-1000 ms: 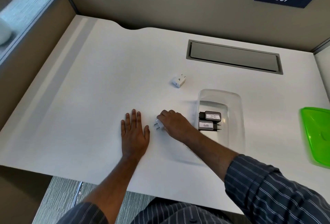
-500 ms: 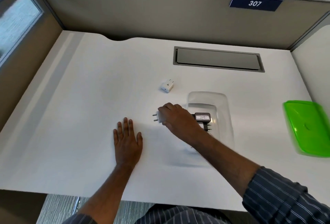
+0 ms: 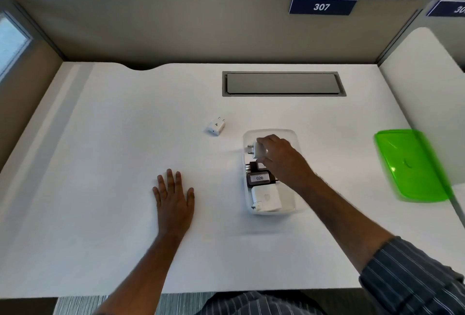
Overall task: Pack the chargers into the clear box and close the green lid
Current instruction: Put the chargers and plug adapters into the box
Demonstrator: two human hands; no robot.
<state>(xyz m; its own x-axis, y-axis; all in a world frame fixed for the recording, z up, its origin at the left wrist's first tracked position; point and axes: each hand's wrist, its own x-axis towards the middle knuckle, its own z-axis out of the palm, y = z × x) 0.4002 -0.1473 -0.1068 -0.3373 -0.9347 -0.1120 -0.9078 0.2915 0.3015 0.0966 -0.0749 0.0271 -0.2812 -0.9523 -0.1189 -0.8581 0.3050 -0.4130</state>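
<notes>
The clear box [image 3: 273, 131] sits on the white desk right of centre. Inside it lie a black charger labelled 026 [image 3: 259, 178], another black charger partly hidden behind my hand, and a large white charger [image 3: 267, 198] at the near end. My right hand [image 3: 281, 158] holds a white charger [image 3: 257, 150] over the far end of the box, prongs pointing left. A small white charger [image 3: 216, 126] lies on the desk left of the box. The green lid [image 3: 412, 165] rests far right. My left hand [image 3: 174, 194] lies flat on the desk.
A grey cable hatch [image 3: 283, 84] is set into the desk behind the box. Beige partition walls [image 3: 176, 25] close off the back and sides. The desk's front edge runs just above my lap.
My right hand lifted the white charger from the desk beside my left hand and carried it right, over the box. The left hand stayed flat. The camera tilted up.
</notes>
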